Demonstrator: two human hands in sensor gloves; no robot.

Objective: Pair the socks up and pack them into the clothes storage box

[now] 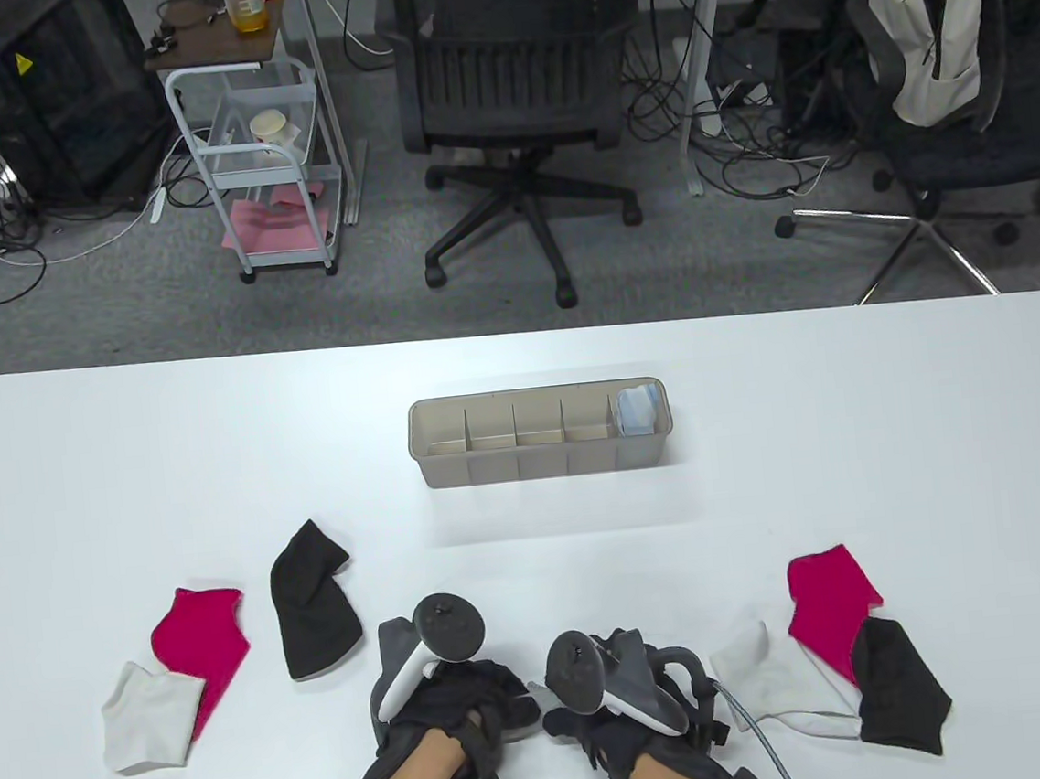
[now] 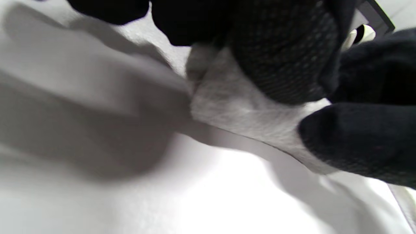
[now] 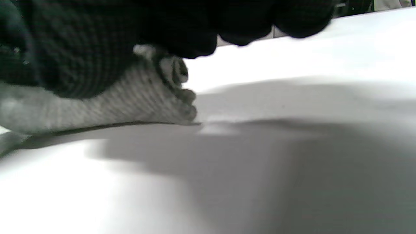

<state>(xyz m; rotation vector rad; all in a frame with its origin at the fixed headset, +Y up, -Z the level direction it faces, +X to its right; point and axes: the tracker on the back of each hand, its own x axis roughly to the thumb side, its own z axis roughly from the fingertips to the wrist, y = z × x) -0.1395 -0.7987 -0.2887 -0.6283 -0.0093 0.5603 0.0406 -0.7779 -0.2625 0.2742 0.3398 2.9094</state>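
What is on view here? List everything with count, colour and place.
table: 1, white.
storage box: 1, grey, table centre.
light blue bundle: 1, box's rightmost compartment.
pink socks: 2, one left, one right.
black socks: 2, one each side.
white socks: 2, one each side.
grey sock: count unclear, between the hands.
office chairs: 2, black, behind the table.
cart: 1, white, back left.
left hand, right hand: black gloves, front edge, gripping the grey sock.

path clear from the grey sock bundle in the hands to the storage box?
Nothing visible blocks it. The grey sock bundle sits under both hands at the near edge; the table between it and the storage box is bare, and four left compartments look empty.
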